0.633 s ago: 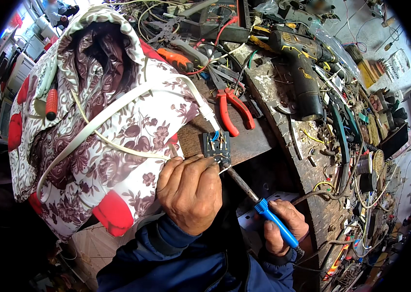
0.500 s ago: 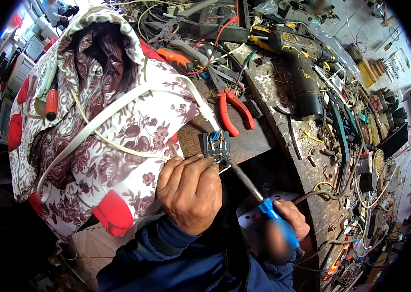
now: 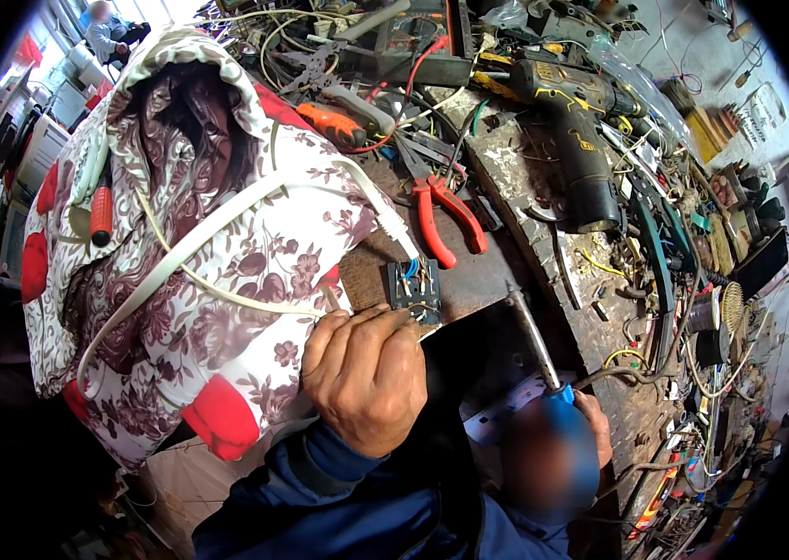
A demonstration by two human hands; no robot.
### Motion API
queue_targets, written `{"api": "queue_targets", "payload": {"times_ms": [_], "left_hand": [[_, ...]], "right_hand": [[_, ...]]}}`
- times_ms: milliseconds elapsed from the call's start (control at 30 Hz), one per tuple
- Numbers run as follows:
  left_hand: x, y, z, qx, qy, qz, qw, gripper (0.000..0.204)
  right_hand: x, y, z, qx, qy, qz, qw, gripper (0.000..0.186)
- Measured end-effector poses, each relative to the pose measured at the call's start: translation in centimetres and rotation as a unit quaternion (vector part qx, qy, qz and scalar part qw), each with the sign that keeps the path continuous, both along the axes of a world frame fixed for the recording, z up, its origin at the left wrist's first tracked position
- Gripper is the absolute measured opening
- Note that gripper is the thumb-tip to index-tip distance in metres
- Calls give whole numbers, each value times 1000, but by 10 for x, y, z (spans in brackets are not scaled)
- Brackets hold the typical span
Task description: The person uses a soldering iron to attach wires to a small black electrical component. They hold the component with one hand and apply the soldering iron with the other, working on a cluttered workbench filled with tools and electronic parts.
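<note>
My left hand is closed with its fingertips at the lower edge of a small black connector block. A thin cream cord runs in under those fingers, which pinch its end. Blue and other short wires join the block's metal terminals, fed from a thicker white cable. My right hand, partly hidden by a blurred patch, grips the blue handle of a soldering iron. The iron's bare tip points up and away, apart from the block. Red-handled pliers lie just beyond the block.
Patterned fabric with a hood covers the left side. A cordless drill lies on the worn wooden bench, among tools, wires and scraps. An orange-handled tool and a multimeter are at the back. Far left, another person sits.
My right hand has drawn the soldering iron back to the right, its tip leaving the connector block's lower edge. My left hand has stayed in place.
</note>
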State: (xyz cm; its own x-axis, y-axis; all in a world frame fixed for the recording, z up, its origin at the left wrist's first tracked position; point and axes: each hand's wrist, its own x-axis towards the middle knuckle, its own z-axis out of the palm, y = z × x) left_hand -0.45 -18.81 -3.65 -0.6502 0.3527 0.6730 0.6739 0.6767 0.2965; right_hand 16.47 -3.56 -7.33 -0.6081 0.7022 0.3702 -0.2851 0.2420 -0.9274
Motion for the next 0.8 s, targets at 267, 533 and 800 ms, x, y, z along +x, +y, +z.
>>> {"api": "queue_targets", "payload": {"times_ms": [267,533,800], "left_hand": [[1,1,1,-14,1,4,1000,17],[1,2,1,-21,-8,11,1000,18],[2,4,3,-24,-16,20,999,18]], "right_hand": [[15,27,-7,204,56,-129,969,53],[38,51,37,-261,7,2,965,53],[18,45,-10,146,112,-103,978,46]]}}
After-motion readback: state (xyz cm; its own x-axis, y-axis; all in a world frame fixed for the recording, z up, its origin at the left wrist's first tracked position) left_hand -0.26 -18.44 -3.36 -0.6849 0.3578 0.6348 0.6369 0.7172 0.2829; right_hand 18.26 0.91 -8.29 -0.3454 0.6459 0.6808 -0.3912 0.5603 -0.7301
